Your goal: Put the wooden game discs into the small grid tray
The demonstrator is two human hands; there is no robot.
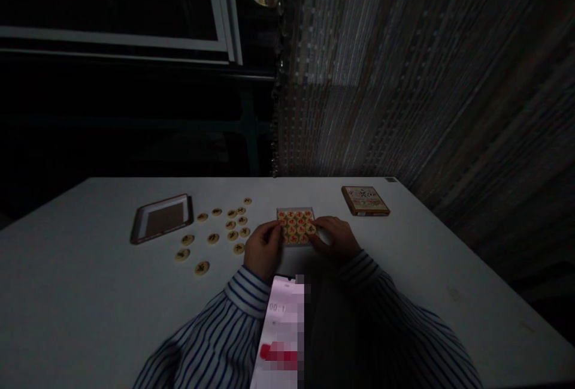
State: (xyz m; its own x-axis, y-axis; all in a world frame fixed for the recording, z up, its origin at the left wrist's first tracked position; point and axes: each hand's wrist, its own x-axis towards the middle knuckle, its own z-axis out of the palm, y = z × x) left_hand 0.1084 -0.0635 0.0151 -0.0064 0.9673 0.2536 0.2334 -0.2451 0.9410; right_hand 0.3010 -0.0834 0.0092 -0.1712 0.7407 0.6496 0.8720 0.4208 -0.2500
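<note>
Right hand (336, 238): thumb and forefinger closed on a black piece (311, 229), at the right side of the box (294, 208). Left hand (263, 251): fingers curled, tips together at the box's left edge; cannot tell whether they grip its wall or a piece. Box sits between the two hands, right of the table's middle, nearer the far edge than the near side. Red pieces (293, 230) fill it in rows, marks upward. Its far rim shows bare; the side rims are partly behind fingers.

Just left of the left hand, loose pieces (212, 238) with dark marks lie flat and scattered, clustered closest near the box, more widely spaced toward the left. Beyond them a tray (166, 219), open side up, angled, well in from the table's left edge. Bare top between tray and that edge; a wide clear stretch on the near left too.

Right of the box, a gap of bare table (90, 287), then a closed box (365, 200) near the far right corner, apart from both edges. Small dark tag (390, 180) right at that corner. Open top runs from the right hand out to the right edge.

A strip of bare surface lies between the box and the far edge. Curtain (359, 77) hangs past that edge, right of centre. Lit phone (278, 317) low in view, overlapping the striped left sleeve (211, 335); its support is hidden.
</note>
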